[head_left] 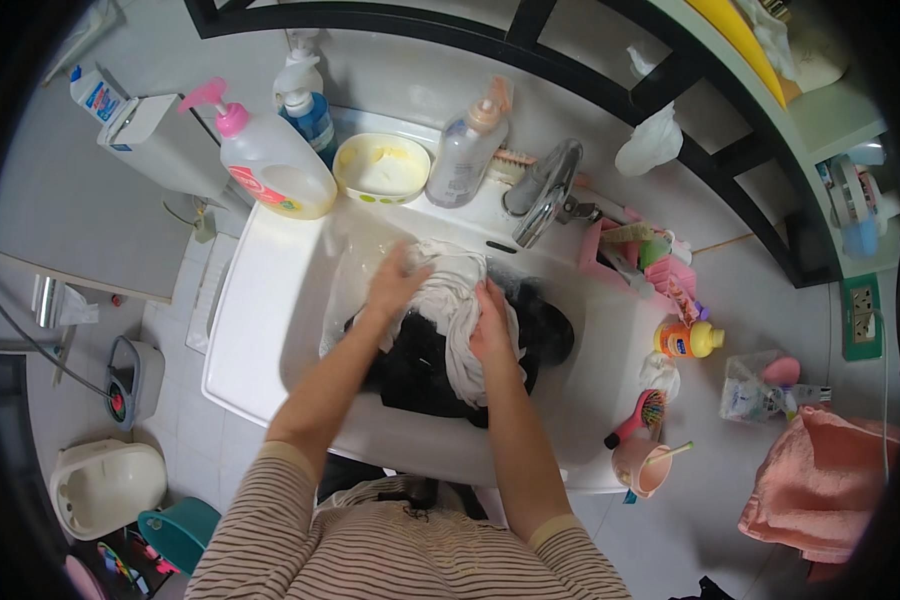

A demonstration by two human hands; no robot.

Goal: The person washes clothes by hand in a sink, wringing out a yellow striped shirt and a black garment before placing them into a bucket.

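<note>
Head: cloth (450, 288), red label (257, 187) seemingly printed

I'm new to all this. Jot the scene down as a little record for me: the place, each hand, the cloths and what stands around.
Place: white sink
Left hand: blurred, at the left of the white cloth; grip unclear
Right hand: holding the white cloth's right side
Beneath the white cloth: dark cloth, in the basin
Along the back: pink-pump bottle, clear pump bottle, faucet
Toward the right: hairbrush, pink cup
</note>
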